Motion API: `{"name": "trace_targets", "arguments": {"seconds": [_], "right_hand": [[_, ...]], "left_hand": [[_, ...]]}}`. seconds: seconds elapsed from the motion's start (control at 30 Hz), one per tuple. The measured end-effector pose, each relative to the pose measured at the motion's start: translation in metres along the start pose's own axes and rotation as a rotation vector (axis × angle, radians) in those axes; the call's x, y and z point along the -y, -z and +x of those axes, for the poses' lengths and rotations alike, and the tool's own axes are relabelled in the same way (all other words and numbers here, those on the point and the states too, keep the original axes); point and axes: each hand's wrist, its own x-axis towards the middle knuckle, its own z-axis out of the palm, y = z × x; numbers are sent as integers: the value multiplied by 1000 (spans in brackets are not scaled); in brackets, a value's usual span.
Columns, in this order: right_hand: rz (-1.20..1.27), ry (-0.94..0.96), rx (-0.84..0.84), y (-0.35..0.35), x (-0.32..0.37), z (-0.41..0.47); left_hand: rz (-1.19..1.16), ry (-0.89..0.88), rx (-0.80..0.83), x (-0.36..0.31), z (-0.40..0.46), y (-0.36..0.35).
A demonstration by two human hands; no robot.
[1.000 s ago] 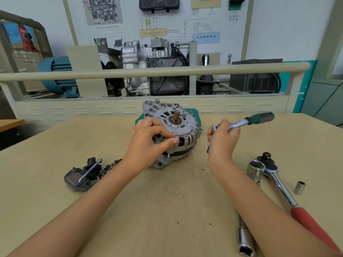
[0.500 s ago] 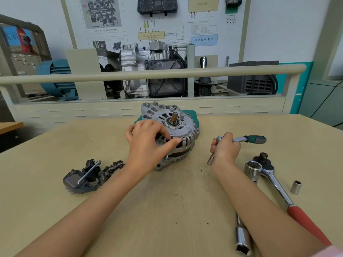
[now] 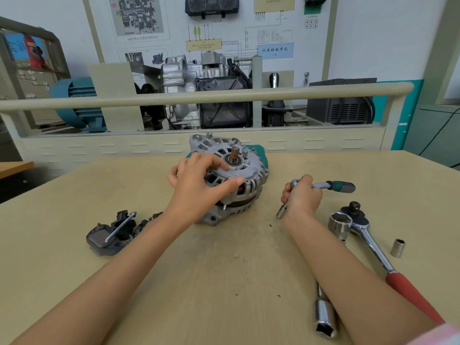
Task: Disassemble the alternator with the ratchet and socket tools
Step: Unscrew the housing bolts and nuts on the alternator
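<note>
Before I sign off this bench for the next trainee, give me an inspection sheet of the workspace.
Surface: tan table, dark specks and smudges near its middle.
Job's things: alternator tilted, shaft up; small ratchet with socket.
Clutter: removed black parts; red-handled ratchet with big socket; loose small socket; long socket.
Hands: left hand grips alternator; right hand holds small ratchet.
Cables: dark cable at far right.
Surroundings: rail, engine display, wall charts.
</note>
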Motion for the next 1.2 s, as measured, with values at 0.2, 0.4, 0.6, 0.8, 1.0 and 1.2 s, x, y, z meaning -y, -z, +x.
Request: {"name": "trace_targets", "arguments": {"seconds": [0.2,0.4,0.6,0.8,1.0,1.2], "right_hand": [[14,-21,-12,0,1,-1],[31,-35,-9,0,1,-2],[56,-37,-33,0,1,-1],[76,-54,-64,1,2,-2],[96,-87,-76,2,3,-2],[93,-85,-67,2,4,-3]], "left_hand": [[-5,-64,130,7,3,8],[37,-103,-41,5,2,-1],[98,-109,-137,3,-2,-7],[71,-150,17,2,0,2],[-23,-95,159,6,7,10],[-16,-94,3,0,4,0]]}}
